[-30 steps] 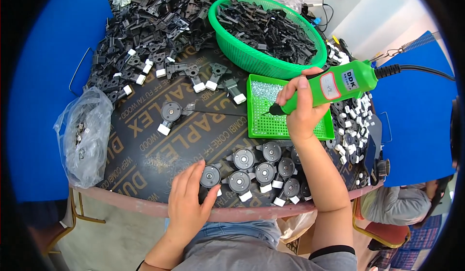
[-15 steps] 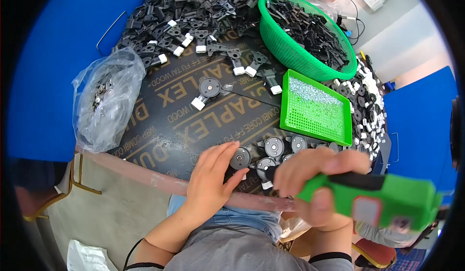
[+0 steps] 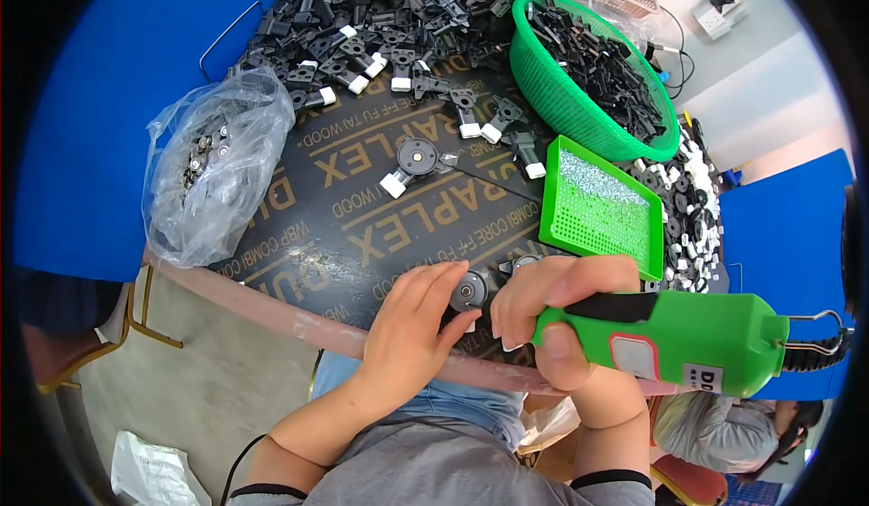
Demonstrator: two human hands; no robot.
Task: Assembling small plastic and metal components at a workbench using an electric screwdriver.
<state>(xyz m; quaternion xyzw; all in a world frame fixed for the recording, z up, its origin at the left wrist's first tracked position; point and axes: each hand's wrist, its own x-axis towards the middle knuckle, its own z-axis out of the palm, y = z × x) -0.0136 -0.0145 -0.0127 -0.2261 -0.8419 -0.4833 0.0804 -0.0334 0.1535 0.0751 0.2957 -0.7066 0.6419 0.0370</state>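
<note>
Driver (image 3: pixel 674 327) clutched in right grip (image 3: pixel 568 311), probably hefty, best held mid-body; black disc (image 3: pixel 470 291) rim-pinched by left grip (image 3: pixel 405 320), likely light, stiff.

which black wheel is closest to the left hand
The wheel between the thumb and fingers of the left hand, by the pink table edge; others lie outside that grasp, beside the right hand or farther off.

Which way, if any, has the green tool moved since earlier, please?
Yes: the green tool moved from over the green tray toward the table's near edge.
</note>
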